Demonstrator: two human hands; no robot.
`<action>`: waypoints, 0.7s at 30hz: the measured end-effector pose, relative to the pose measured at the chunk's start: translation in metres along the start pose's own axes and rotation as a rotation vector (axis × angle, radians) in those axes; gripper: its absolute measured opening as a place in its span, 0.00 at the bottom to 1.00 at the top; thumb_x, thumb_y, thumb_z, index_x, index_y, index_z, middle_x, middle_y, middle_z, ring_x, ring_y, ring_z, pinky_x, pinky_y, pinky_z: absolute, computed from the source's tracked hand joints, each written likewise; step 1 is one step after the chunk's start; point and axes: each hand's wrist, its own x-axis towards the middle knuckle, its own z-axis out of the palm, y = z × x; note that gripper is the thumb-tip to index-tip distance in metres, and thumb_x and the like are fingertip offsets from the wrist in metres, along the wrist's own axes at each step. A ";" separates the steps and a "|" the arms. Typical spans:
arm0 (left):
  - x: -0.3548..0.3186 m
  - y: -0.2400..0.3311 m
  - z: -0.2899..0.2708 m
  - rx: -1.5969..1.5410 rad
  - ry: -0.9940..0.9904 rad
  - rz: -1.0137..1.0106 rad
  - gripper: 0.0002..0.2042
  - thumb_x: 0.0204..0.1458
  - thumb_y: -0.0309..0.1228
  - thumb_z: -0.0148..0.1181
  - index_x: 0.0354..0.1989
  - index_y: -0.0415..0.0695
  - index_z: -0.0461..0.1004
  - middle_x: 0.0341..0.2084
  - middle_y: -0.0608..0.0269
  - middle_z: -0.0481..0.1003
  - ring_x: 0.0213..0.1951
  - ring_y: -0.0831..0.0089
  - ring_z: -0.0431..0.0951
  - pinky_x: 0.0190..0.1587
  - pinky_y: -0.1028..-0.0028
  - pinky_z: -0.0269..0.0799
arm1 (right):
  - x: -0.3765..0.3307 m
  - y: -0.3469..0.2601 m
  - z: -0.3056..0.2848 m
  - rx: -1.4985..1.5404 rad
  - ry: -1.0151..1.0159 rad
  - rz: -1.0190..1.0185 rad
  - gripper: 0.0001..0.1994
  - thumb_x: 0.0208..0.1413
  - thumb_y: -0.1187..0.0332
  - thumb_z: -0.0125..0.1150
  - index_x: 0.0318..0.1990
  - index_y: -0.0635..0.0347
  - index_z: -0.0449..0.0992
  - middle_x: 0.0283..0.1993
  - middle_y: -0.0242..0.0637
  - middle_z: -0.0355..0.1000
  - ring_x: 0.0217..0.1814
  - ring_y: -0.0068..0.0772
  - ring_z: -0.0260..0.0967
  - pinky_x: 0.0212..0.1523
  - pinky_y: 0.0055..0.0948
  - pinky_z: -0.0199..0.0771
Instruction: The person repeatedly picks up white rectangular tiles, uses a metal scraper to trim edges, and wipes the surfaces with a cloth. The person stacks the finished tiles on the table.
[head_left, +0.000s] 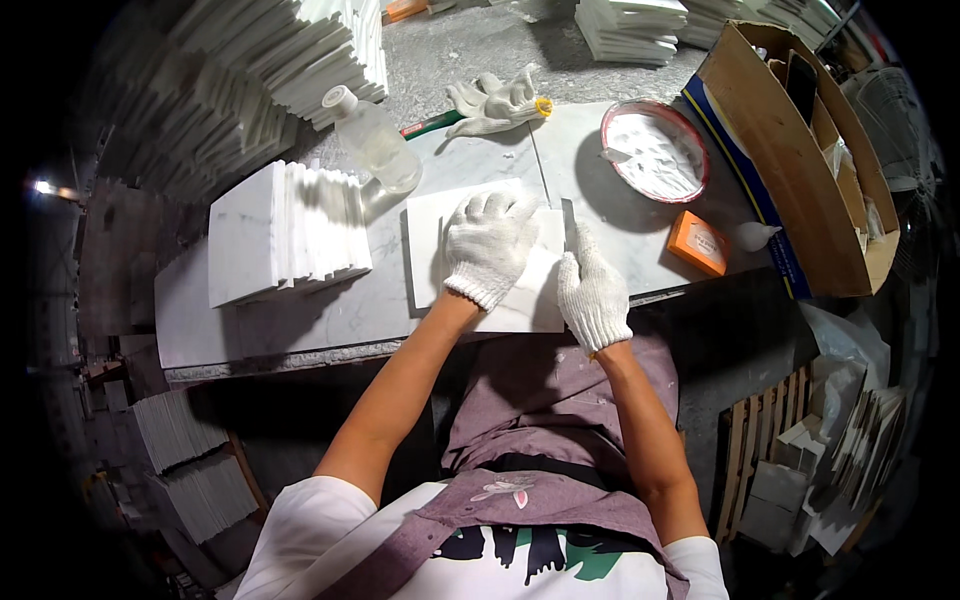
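A white marble-look tile (427, 245) lies flat near the bench's front edge. My left hand (492, 243), in a white knit glove, rests on top of it with the fingers spread a little. At the tile's right edge is my right hand (596, 292), gloved the same way and turned on its side. Its fingers are together, with the thumb against the tile side. A narrow dark strip (569, 222) shows beside those fingers; whether it is a thin tool or a shadow is unclear. What the palm holds, if anything, is hidden.
Left stands a row of white tiles (290, 232) and a clear bottle (372, 140). Behind lie a loose glove (495, 105) and a green handle (430, 124). Rightward are a bowl of white paste (655, 150), an orange box (698, 243) and a cardboard box (800, 170).
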 end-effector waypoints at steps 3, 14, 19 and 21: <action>-0.001 -0.001 0.002 0.012 0.003 0.003 0.15 0.48 0.41 0.60 0.46 0.57 0.77 0.42 0.66 0.73 0.47 0.61 0.71 0.50 0.57 0.66 | -0.001 0.000 0.002 0.001 0.027 -0.030 0.23 0.58 0.66 0.51 0.62 0.57 0.66 0.38 0.56 0.75 0.38 0.58 0.74 0.40 0.48 0.72; 0.002 -0.002 0.002 0.015 0.013 0.027 0.13 0.48 0.41 0.60 0.43 0.59 0.78 0.38 0.68 0.73 0.44 0.62 0.71 0.49 0.58 0.67 | 0.002 0.006 0.005 0.105 0.026 -0.087 0.23 0.59 0.69 0.51 0.63 0.62 0.65 0.52 0.57 0.72 0.52 0.55 0.72 0.52 0.41 0.71; 0.002 0.000 0.003 0.021 -0.001 0.025 0.13 0.48 0.40 0.60 0.44 0.58 0.78 0.38 0.68 0.72 0.44 0.62 0.70 0.49 0.58 0.67 | 0.005 0.019 0.010 0.079 0.069 -0.237 0.25 0.58 0.69 0.51 0.65 0.61 0.62 0.56 0.57 0.69 0.53 0.56 0.71 0.53 0.42 0.71; 0.002 0.000 0.000 0.008 -0.029 0.023 0.14 0.49 0.40 0.60 0.45 0.57 0.78 0.40 0.67 0.72 0.45 0.62 0.70 0.49 0.59 0.66 | 0.006 0.022 0.011 0.069 0.069 -0.276 0.27 0.58 0.69 0.52 0.66 0.59 0.60 0.56 0.57 0.69 0.51 0.56 0.72 0.51 0.43 0.72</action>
